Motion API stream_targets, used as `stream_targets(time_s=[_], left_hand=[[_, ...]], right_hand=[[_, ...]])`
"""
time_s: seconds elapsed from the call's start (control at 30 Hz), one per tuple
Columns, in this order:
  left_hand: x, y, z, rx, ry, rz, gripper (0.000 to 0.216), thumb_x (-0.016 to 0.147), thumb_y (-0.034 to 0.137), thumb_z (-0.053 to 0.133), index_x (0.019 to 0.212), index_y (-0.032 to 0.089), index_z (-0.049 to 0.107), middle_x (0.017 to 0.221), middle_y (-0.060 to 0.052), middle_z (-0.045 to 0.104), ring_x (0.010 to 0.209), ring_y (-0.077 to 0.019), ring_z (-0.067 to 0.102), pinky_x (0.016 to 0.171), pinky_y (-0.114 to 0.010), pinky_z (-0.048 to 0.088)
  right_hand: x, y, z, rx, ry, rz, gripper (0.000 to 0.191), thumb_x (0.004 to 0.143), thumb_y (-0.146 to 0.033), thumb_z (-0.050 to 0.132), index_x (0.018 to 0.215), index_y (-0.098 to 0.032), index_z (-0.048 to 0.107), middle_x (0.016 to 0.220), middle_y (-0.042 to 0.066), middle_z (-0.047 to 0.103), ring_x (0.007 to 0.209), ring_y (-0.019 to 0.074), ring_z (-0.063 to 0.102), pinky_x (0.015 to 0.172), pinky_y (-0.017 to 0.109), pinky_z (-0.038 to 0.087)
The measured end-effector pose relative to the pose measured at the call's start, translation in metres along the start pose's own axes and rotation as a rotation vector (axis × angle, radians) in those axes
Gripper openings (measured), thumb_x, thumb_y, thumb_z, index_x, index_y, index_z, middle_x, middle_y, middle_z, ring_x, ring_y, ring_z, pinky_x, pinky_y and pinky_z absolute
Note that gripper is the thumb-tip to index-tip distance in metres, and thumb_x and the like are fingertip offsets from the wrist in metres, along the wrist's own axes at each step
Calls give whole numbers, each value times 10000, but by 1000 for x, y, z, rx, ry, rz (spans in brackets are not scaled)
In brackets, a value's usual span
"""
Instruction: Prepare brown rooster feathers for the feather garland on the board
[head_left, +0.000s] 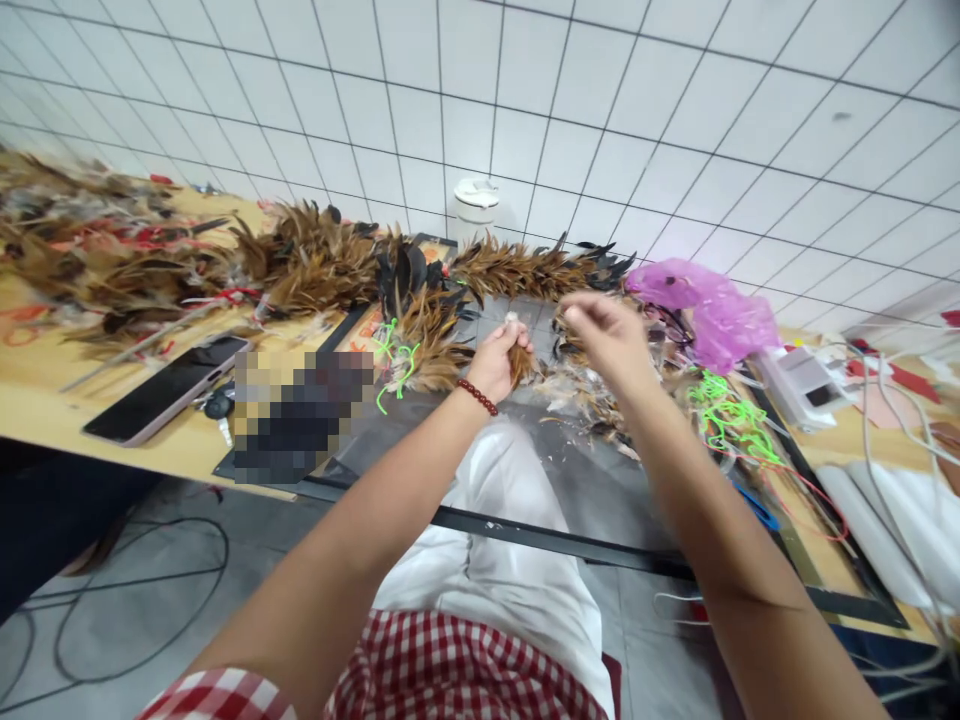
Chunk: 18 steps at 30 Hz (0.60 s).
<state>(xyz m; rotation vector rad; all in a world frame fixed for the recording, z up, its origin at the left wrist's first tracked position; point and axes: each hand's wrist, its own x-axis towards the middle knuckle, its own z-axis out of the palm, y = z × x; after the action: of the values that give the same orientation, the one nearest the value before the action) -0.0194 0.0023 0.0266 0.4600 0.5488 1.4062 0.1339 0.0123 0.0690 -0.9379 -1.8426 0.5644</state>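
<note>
Over the dark see-through tabletop, my left hand (495,362), with a bead bracelet on its wrist, is closed around a small bunch of brown feathers (521,370). A whitish tip pokes up above its thumb. My right hand (616,335) is raised to the right, apart from the left, its thumb and fingers drawn together in a pinch. Whatever may be between those fingertips is too small to make out. Beneath the right hand lies a loose pile of pale and brown feathers (581,395). A row of brown feathers (525,268) runs behind both hands.
More feather bundles (322,255) cover the left and back. A phone (165,390) and keys (221,410) lie at left. Bright green ties (731,415), a pink plastic bag (712,310) and a white device (806,385) are at right. A lidded white cup (476,208) stands by the tiled wall.
</note>
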Motion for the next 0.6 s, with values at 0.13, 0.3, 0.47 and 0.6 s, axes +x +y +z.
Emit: stream_targets(time_s=[0.13, 0.3, 0.47, 0.6], left_hand=[[4, 2, -6, -59, 41, -5, 193, 823, 263, 649, 746, 156, 508, 559, 54, 453, 626, -84, 577, 628, -194, 483], [8, 7, -16, -28, 6, -44, 172, 833, 261, 633, 777, 156, 509, 568, 72, 409, 404, -13, 333, 376, -121, 264], [6, -1, -13, 202, -14, -34, 207, 824, 300, 640, 768, 141, 520, 567, 69, 423, 378, 5, 260, 359, -118, 166], [1, -10, -7, 393, -23, 4, 251, 800, 347, 662, 754, 130, 545, 566, 58, 449, 384, 6, 252, 369, -135, 140]], right_hand=[[-29, 23, 12, -350, -242, -82, 219, 833, -232, 572, 1013, -215, 694, 1045, 82, 669, 1011, 225, 569, 902, 406, 415], [-45, 31, 9, -645, -393, -75, 170, 817, -168, 535, 885, -213, 684, 1054, 87, 668, 1078, 263, 496, 908, 440, 307], [-36, 36, -8, -91, -74, 304, 146, 819, -321, 538, 806, -187, 595, 706, 21, 623, 666, 153, 524, 676, 305, 388], [-36, 42, -5, 314, -95, 459, 319, 717, -390, 664, 955, -182, 619, 701, -12, 624, 595, 113, 529, 599, 256, 410]])
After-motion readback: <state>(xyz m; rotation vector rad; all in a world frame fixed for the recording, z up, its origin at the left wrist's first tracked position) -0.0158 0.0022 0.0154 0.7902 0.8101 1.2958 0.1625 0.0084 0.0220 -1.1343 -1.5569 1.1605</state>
